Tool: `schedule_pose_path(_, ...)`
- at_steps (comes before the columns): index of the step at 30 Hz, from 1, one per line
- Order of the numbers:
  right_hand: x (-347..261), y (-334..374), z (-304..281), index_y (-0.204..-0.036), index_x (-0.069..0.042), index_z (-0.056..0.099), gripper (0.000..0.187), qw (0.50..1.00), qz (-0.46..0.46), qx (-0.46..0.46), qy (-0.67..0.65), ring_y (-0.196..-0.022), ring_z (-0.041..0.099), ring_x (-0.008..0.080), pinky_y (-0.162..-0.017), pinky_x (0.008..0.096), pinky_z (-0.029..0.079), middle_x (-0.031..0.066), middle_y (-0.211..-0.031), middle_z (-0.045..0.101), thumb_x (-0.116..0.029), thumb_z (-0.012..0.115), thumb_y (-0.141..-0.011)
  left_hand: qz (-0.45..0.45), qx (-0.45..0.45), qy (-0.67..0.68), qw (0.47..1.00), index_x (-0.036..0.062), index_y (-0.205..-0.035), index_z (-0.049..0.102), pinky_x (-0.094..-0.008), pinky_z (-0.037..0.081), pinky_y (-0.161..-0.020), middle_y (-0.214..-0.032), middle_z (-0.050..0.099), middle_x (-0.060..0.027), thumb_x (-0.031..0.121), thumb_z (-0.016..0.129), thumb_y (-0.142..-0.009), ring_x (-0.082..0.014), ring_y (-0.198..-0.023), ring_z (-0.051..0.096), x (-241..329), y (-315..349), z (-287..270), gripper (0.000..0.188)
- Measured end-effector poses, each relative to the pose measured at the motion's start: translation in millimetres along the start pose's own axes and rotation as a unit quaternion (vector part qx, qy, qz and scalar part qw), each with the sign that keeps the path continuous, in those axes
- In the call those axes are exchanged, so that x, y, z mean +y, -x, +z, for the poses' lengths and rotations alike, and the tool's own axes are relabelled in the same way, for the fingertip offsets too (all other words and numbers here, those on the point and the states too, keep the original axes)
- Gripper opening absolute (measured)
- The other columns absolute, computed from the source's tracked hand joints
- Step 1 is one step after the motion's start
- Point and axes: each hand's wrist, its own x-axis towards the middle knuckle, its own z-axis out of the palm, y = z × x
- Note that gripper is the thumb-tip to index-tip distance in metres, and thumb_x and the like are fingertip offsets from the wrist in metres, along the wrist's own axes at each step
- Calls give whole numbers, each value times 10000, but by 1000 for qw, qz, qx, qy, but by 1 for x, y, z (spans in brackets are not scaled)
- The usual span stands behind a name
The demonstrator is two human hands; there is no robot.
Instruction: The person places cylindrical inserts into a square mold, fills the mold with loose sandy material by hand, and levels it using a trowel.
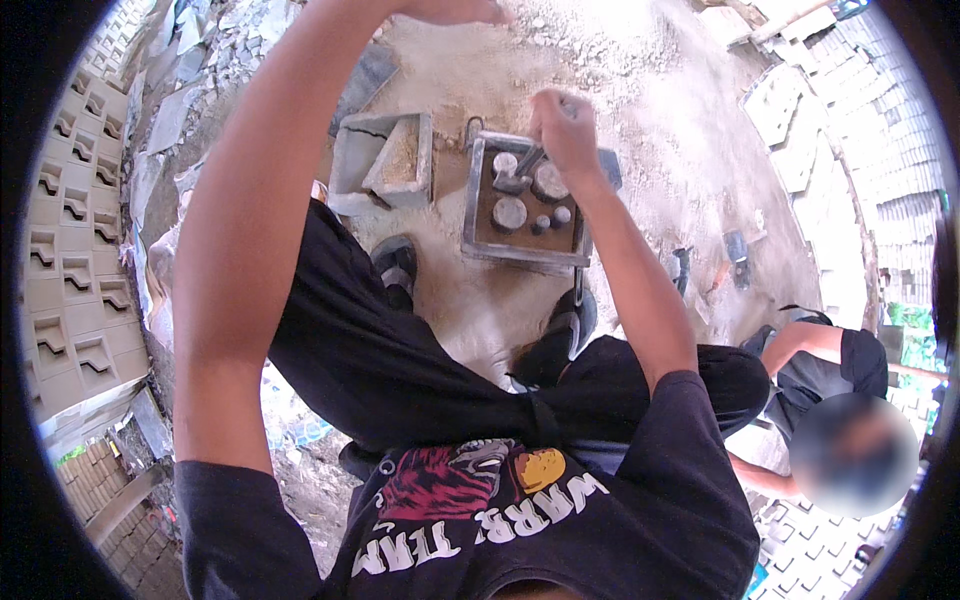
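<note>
My right hand (pixel 566 135) is closed in a fist above a grey square frame (pixel 525 258) on the ground. It grips the handle of a dark hammer-like tool (pixel 513 182), whose blunt head is low over the frame. Inside, round pale discs (pixel 509 213) of several sizes and two small knobs (pixel 543 223) sit on a brown, sandy-looking bed. At the top edge is my left hand (pixel 455 10), partly cut off. Its visible fingers look stretched out, with nothing seen in them.
Left of the frame stands a grey box (pixel 345 190) holding sandy material and a flat angled piece. Dark hand tools (pixel 737 258) lie on the dusty ground to the right. Another person (pixel 825 365) sits at far right. Patterned blocks (pixel 75 240) are stacked at left.
</note>
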Motion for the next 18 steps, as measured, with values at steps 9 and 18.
schedule_pose_path(9,-26,20,-10,-627,3,569,598,992,65,46,97,-618,526,154,-597,360,429,76,-587,552,-532,586,-893,-5,-29,-9,1000,102,-1149,650,-436,467,-902,-1128,648,-202,484,517,-887,-350,-1040,616,13,0,-5,481)
schedule_pose_path(18,-27,44,-18,-589,-110,414,618,989,61,118,67,-528,334,79,-506,283,341,-33,-552,377,-642,521,-885,49,-31,16,998,64,-1151,642,-431,464,-907,-1132,644,-219,488,517,-885,-360,-1031,617,15,8,-10,516)
